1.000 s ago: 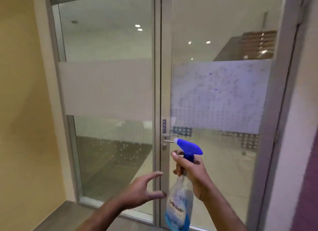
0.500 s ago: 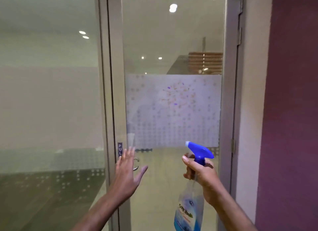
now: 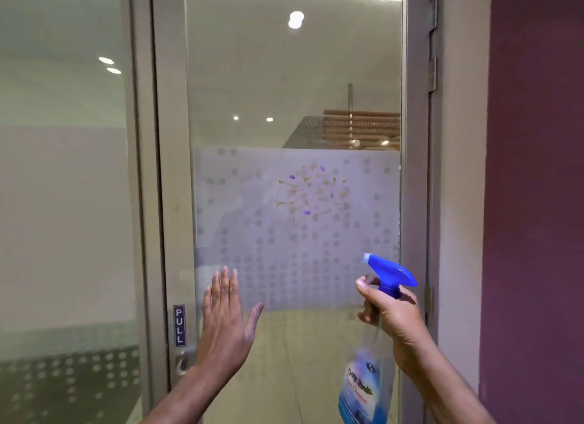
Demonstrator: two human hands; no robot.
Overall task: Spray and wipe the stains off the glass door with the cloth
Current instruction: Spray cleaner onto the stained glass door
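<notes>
The glass door (image 3: 284, 76) fills the middle of the view, with a frosted dotted band across it. A cluster of purple and orange stains (image 3: 311, 194) sits on the upper part of that band. My right hand (image 3: 392, 316) grips a clear spray bottle (image 3: 366, 389) with a blue trigger head, nozzle pointing left and up toward the glass, below and right of the stains. My left hand (image 3: 224, 325) is open, fingers spread, palm flat against or just off the glass near the band's lower left. No cloth is in view.
The door's grey frame carries a "PULL" label (image 3: 179, 325) and a metal handle (image 3: 183, 362) just left of my left hand. A fixed glass panel (image 3: 63, 202) is on the left. A purple wall (image 3: 537, 202) stands on the right past the hinge side.
The view has closed in on the right door and the stains look larger. My left hand has risen from the handle area to the glass. The spray bottle has stayed at lower right.
</notes>
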